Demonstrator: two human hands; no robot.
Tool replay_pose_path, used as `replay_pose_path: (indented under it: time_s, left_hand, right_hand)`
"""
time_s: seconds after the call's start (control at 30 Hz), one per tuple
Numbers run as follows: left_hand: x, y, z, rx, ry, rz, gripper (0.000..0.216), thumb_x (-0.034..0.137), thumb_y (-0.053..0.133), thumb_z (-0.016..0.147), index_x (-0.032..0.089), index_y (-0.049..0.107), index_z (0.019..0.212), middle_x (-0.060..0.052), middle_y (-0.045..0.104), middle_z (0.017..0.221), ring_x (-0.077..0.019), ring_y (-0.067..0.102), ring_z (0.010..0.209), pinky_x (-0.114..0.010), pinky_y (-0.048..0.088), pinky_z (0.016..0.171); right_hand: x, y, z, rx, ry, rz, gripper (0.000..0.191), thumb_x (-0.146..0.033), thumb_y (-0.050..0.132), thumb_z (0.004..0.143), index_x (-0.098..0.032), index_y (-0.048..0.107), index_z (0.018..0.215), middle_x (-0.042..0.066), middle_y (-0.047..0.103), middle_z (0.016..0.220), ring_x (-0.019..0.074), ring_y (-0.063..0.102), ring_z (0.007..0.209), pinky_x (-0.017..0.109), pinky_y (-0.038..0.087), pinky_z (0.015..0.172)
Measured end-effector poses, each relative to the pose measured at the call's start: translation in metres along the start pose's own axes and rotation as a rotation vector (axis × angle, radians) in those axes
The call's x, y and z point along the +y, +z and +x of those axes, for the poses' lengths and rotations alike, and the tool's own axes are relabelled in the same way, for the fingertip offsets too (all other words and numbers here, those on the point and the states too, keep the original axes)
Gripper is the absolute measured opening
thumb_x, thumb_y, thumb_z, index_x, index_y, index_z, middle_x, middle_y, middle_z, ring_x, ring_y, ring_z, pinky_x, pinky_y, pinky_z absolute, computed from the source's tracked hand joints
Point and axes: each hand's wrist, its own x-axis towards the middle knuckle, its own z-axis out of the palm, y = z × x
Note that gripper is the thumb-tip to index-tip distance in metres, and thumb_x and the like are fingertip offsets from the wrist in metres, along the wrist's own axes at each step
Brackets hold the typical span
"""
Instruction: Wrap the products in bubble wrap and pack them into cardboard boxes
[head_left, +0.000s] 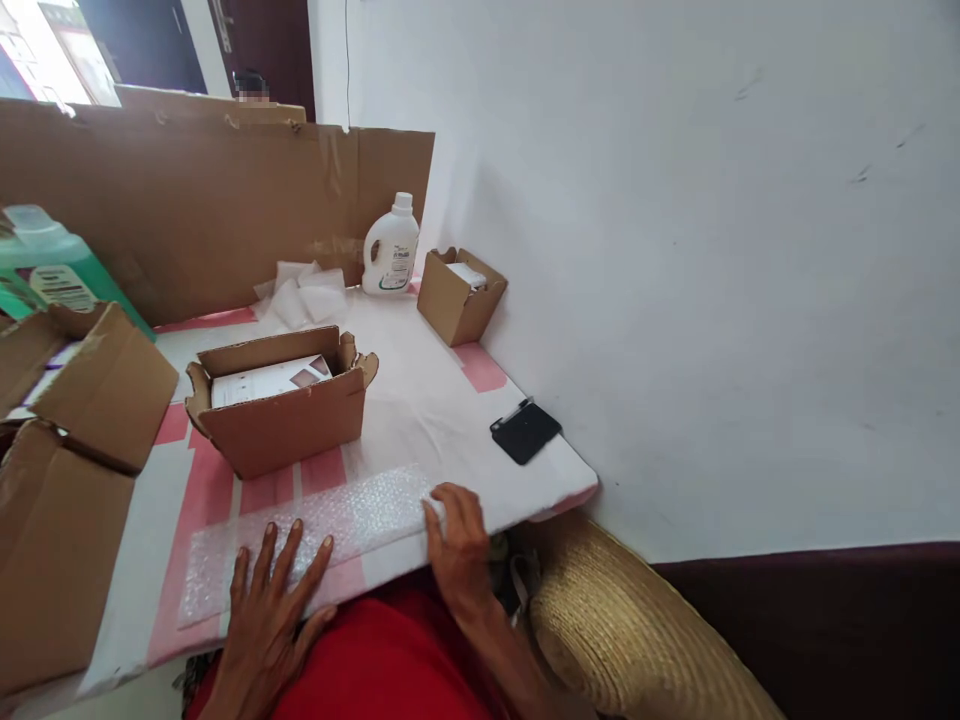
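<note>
A long strip of clear bubble wrap lies flat along the table's near edge. My left hand rests palm down on its left part, fingers spread. At the strip's right end, my right hand has its fingers curled, with thumb and forefinger closed on the corner. Just behind the wrap stands an open cardboard box holding a white printed carton.
More cardboard boxes crowd the left, by a green liquid bottle. A white jug, a small box and thin white sheets stand farther back. A black flat item lies near the wall; a straw hat sits below.
</note>
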Motion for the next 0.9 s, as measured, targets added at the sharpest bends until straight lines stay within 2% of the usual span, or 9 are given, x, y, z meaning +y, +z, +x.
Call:
replay_pose_path:
  time_s: [0.07,0.17,0.23,0.3,0.5,0.6,0.67,0.77,0.9]
  left_hand:
    - [-0.004,0.006,-0.004,0.003,0.014,0.0,0.06,0.036,0.059,0.09,0.035,0.046,0.15,-0.011,0.037,0.162,-0.0346,0.013,0.156,-0.062,0.011,0.122]
    - [-0.015,0.021,-0.013,0.038,0.061,0.013,0.06,0.032,0.058,0.087,0.031,0.051,0.147,-0.012,0.043,0.159,-0.0305,0.007,0.157,-0.06,0.009,0.123]
    - [-0.021,0.028,-0.015,0.063,0.094,0.012,0.06,0.032,0.06,0.084,0.029,0.055,0.144,-0.013,0.047,0.156,-0.0288,0.003,0.158,-0.059,0.007,0.124]
    - [-0.022,0.028,-0.014,0.06,0.098,-0.005,0.059,0.033,0.061,0.084,0.031,0.056,0.142,-0.013,0.048,0.155,-0.0308,0.006,0.157,-0.062,0.009,0.123]
    - [-0.003,0.001,0.003,-0.008,0.009,-0.021,0.068,0.036,0.058,0.092,0.04,0.033,0.155,-0.013,0.04,0.16,-0.0387,0.019,0.154,-0.069,0.021,0.116]
    - [0.0,-0.005,0.005,-0.02,-0.003,-0.038,0.07,0.036,0.057,0.093,0.041,0.028,0.157,-0.012,0.04,0.16,-0.0393,0.02,0.154,-0.069,0.021,0.117]
    - [0.001,-0.005,0.005,-0.022,-0.003,-0.035,0.072,0.034,0.058,0.093,0.041,0.027,0.157,-0.012,0.041,0.159,-0.0392,0.022,0.153,-0.068,0.021,0.117]
    - [0.0,-0.004,0.005,-0.015,0.001,-0.026,0.072,0.033,0.057,0.093,0.041,0.026,0.157,-0.013,0.043,0.158,-0.0398,0.024,0.152,-0.068,0.022,0.116]
    - [0.001,-0.004,0.005,-0.011,0.006,-0.001,0.074,0.033,0.057,0.093,0.04,0.024,0.158,-0.013,0.043,0.158,-0.0408,0.026,0.151,-0.068,0.024,0.115]
  right_hand:
    - [-0.035,0.007,0.0,-0.143,-0.266,0.12,0.024,-0.026,0.047,0.103,-0.017,0.057,0.123,0.013,0.068,0.118,0.0252,0.059,0.115,0.042,0.047,0.103]
    - [-0.083,0.024,0.003,-0.459,-0.586,0.234,0.057,-0.05,0.048,0.102,-0.011,0.045,0.144,0.013,0.056,0.146,0.0259,0.043,0.141,0.041,0.033,0.12]
    - [-0.096,0.034,0.005,-0.588,-0.62,0.22,0.077,-0.062,0.045,0.1,-0.008,0.032,0.153,0.014,0.044,0.157,0.0261,0.03,0.15,0.043,0.023,0.125]
    - [-0.088,0.04,0.003,-0.651,-0.566,0.189,0.086,-0.066,0.042,0.099,-0.006,0.024,0.157,0.016,0.037,0.161,0.0263,0.023,0.153,0.044,0.019,0.127]
    - [0.003,0.017,-0.014,-0.606,-0.298,-0.059,0.089,-0.064,0.051,0.096,-0.008,0.021,0.16,0.02,0.03,0.163,0.0318,0.024,0.154,0.052,0.026,0.123]
    - [0.026,-0.004,-0.016,-0.505,-0.193,-0.215,0.082,-0.054,0.055,0.098,-0.006,0.026,0.158,0.022,0.035,0.161,0.0332,0.031,0.15,0.052,0.032,0.118]
    - [0.026,-0.012,-0.014,-0.438,-0.236,-0.265,0.072,-0.048,0.055,0.099,-0.007,0.034,0.154,0.022,0.041,0.158,0.0347,0.034,0.148,0.053,0.032,0.116]
    - [0.016,-0.015,-0.006,-0.369,-0.454,-0.268,0.04,-0.031,0.047,0.104,-0.012,0.054,0.138,0.016,0.058,0.144,0.0323,0.045,0.138,0.049,0.037,0.108]
    - [0.01,-0.01,0.006,-0.418,-0.697,-0.233,0.026,-0.01,0.042,0.102,-0.015,0.068,0.1,0.009,0.071,0.099,0.0231,0.06,0.096,0.037,0.043,0.075]
